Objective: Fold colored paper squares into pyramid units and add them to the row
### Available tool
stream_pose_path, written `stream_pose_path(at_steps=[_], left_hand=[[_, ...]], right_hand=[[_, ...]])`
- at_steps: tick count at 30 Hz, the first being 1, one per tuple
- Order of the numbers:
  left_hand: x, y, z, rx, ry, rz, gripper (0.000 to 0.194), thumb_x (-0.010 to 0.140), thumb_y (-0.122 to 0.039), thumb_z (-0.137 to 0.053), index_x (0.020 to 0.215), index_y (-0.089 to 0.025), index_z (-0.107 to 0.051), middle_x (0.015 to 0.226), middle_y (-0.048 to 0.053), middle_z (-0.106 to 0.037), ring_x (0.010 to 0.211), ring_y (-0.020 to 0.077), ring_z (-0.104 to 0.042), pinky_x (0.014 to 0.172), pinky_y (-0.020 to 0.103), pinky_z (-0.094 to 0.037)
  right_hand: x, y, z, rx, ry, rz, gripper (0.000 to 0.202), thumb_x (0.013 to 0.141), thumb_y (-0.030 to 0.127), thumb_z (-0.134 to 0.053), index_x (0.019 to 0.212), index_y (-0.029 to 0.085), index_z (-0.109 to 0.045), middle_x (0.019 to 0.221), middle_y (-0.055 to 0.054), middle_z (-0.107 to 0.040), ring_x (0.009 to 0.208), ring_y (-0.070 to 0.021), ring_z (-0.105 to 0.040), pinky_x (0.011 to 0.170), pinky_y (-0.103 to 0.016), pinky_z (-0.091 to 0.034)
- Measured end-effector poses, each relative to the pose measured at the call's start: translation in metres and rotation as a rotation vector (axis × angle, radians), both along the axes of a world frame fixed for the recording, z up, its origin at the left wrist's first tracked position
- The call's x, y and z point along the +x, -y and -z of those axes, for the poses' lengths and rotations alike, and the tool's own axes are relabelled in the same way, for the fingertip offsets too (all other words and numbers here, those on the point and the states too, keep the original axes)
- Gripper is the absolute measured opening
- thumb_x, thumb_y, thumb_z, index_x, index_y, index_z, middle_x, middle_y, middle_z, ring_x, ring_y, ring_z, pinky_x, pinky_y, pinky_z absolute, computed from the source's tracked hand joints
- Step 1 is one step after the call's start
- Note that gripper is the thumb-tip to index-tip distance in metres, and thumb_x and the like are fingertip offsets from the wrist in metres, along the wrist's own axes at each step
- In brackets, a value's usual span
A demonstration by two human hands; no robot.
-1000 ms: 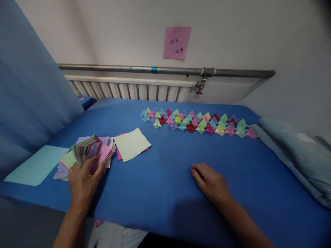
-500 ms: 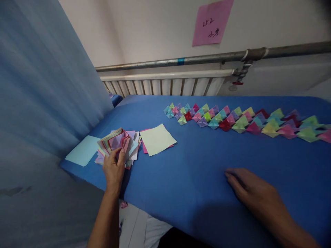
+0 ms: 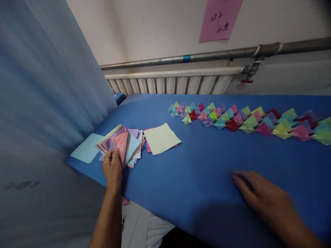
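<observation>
On the left of the blue table, my left hand (image 3: 112,169) pinches a salmon-pink paper (image 3: 120,142) at the front of a fanned pile of coloured papers (image 3: 132,147). Pale yellow-green paper (image 3: 162,138) lies flat over a pink sheet, just right of the pile. My right hand (image 3: 263,196) rests low over the table at the right, fingers curled together, with nothing visible in it. Rows of small folded paper pieces (image 3: 234,121) in many colours stretch from the middle to the right edge.
Light blue sheets (image 3: 86,148) lie at the table's left edge, beside a hanging blue curtain (image 3: 51,75). A white radiator (image 3: 168,84) and a metal pipe (image 3: 160,61) run behind the blue table (image 3: 181,186). A pink note (image 3: 219,20) is on the wall.
The view has shifted a little left. At my left hand, the salmon-pink paper now stands out from the pile, and the papers behind it are spread differently. My right hand stays curled over the table.
</observation>
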State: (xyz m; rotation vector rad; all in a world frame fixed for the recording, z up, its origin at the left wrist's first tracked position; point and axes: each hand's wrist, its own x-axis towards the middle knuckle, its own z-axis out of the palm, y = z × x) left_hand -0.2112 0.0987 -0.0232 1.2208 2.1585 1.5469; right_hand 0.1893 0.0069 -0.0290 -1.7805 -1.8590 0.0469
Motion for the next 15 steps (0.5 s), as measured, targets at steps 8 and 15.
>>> stream_pose_path(at_steps=[8, 15], left_hand=[[0.003, 0.002, -0.003, 0.013, 0.075, 0.027, 0.033, 0.084, -0.049, -0.049, 0.079, -0.02, -0.065, 0.069, -0.004, -0.058, 0.07, 0.0156, -0.052, 0.065, 0.026, -0.041], [-0.001, -0.001, 0.002, 0.032, 0.084, 0.083, 0.03, 0.083, -0.046, -0.051, 0.077, -0.021, -0.066, 0.07, -0.002, -0.061, 0.071, 0.0167, -0.055, 0.065, 0.025, -0.043]], right_hand=[[-0.14, -0.04, -0.074, -0.22, -0.591, -0.421, 0.017, 0.084, 0.03, -0.051, 0.078, 0.025, -0.066, 0.076, -0.001, -0.07, 0.069, -0.0174, -0.065, 0.062, -0.026, -0.051], [-0.27, -0.12, -0.075, -0.499, -0.983, -0.441, 0.017, 0.08, 0.028, -0.059, 0.094, 0.019, -0.063, 0.087, 0.001, -0.066, 0.059, -0.0107, -0.059, 0.048, -0.02, -0.046]])
